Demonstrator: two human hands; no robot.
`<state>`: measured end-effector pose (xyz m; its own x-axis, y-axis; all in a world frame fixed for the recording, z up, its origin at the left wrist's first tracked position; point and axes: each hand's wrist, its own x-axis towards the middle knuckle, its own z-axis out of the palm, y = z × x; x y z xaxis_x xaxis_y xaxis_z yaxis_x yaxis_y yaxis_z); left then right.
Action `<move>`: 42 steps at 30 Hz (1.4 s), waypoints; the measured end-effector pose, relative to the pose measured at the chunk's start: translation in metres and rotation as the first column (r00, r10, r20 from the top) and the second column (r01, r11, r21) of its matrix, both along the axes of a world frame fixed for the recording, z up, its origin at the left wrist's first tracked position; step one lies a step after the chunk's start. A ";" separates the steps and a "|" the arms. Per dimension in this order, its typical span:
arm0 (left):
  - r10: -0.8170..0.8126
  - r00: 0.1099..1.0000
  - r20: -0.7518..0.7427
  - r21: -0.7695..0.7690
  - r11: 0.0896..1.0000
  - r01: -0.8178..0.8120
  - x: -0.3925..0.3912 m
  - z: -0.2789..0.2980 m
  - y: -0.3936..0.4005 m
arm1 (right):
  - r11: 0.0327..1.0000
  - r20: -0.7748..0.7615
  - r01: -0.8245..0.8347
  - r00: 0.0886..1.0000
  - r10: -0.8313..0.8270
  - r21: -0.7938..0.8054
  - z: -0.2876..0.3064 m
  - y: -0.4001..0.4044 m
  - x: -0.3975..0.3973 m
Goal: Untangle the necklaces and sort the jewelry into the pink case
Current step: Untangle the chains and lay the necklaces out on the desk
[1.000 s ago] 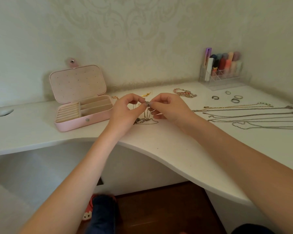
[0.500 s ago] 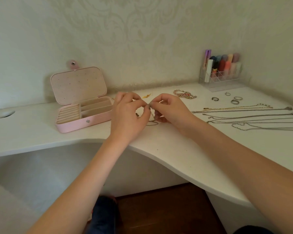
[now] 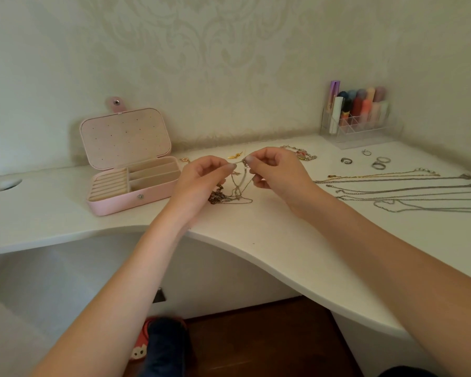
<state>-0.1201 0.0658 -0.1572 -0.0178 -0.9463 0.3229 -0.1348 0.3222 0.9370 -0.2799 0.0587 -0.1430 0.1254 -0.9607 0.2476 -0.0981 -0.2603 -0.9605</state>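
A knot of thin tangled necklaces (image 3: 230,195) lies on the white desk (image 3: 283,240), with strands lifted up between my hands. My left hand (image 3: 201,180) pinches a strand at its fingertips. Just to its right, my right hand (image 3: 275,170) pinches the same bunch near a small clasp. The pink case (image 3: 136,191) stands open to the left, lid upright, its ring rolls and compartments bare. Several untangled chains (image 3: 400,189) lie stretched out on the right.
A few rings (image 3: 378,163) and a beaded bracelet (image 3: 302,153) lie at the back right, near a clear organizer (image 3: 356,123) of cosmetics. A small gold piece (image 3: 235,155) sits behind my hands. The desk's curved front edge runs below my forearms.
My hands have drawn slightly apart and risen, lifting the strands off the desk so the tangle below shows again. The case and the laid-out chains have not moved.
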 end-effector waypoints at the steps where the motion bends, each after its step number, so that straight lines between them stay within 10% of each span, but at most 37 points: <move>1: -0.017 0.999 -0.031 0.017 1.000 0.017 -0.001 0.000 0.000 | 1.000 -0.007 -0.011 1.000 0.011 0.019 0.000 0.000 0.000; 22: -0.028 0.991 -0.134 0.018 0.999 0.030 -0.004 -0.001 0.001 | 0.994 -0.124 -0.105 0.986 0.108 0.031 0.004 0.012 0.003; 37: 0.203 0.979 0.027 -0.116 0.973 -0.198 -0.004 0.002 0.003 | 0.993 0.147 0.113 0.983 -0.108 -0.027 0.018 -0.001 -0.010; 42: 0.348 0.927 -0.142 -0.108 0.925 -0.364 0.003 0.003 -0.002 | 0.998 0.349 0.057 0.935 -0.067 0.038 0.027 -0.002 -0.017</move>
<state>-0.1175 0.0637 -0.1544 0.3584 -0.8326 0.4224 -0.1547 0.3932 0.9063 -0.2973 0.0568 -0.1159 -0.0246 -0.9707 0.2392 0.2298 -0.2383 -0.9436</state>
